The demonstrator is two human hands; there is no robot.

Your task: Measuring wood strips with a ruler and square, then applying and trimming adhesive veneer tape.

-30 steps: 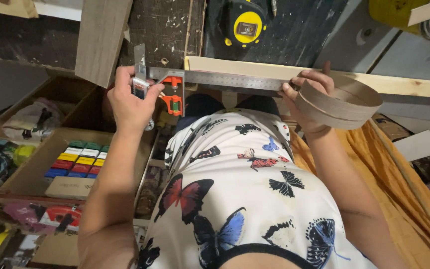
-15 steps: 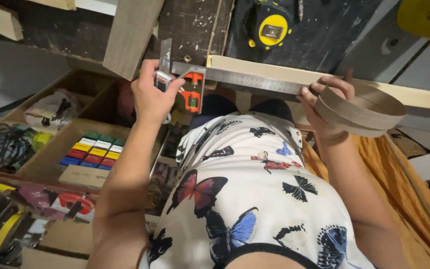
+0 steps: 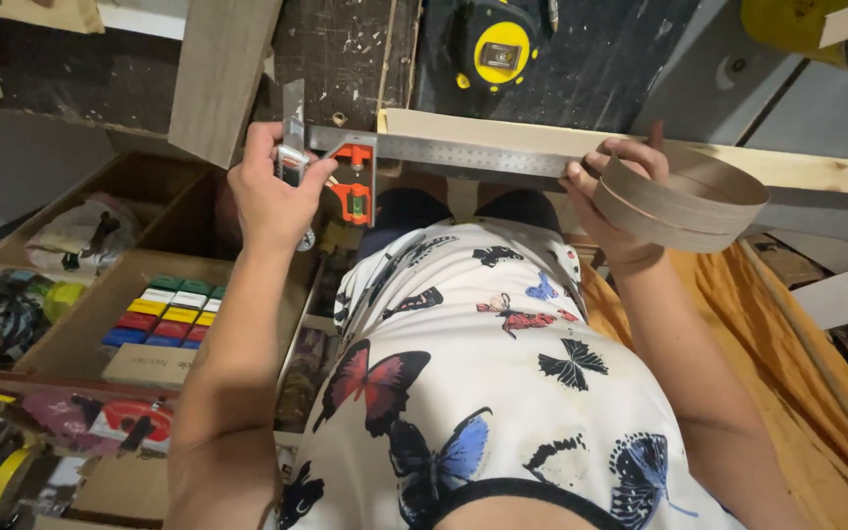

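head view: left hand (image 3: 272,191) stays clamped on a utility knife (image 3: 292,137) at the orange-headed combination square (image 3: 424,157); right hand (image 3: 612,191), fingers curled together, still pins its blade to the pale wooden strip (image 3: 797,169), an edge-banding coil (image 3: 684,201) around the wrist; nothing has shifted.

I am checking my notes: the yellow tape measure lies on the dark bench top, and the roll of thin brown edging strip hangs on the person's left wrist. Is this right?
Not quite. The head view shows the roll of thin brown edging strip on the right hand, not the left wrist. The yellow tape measure does lie on the dark bench top.
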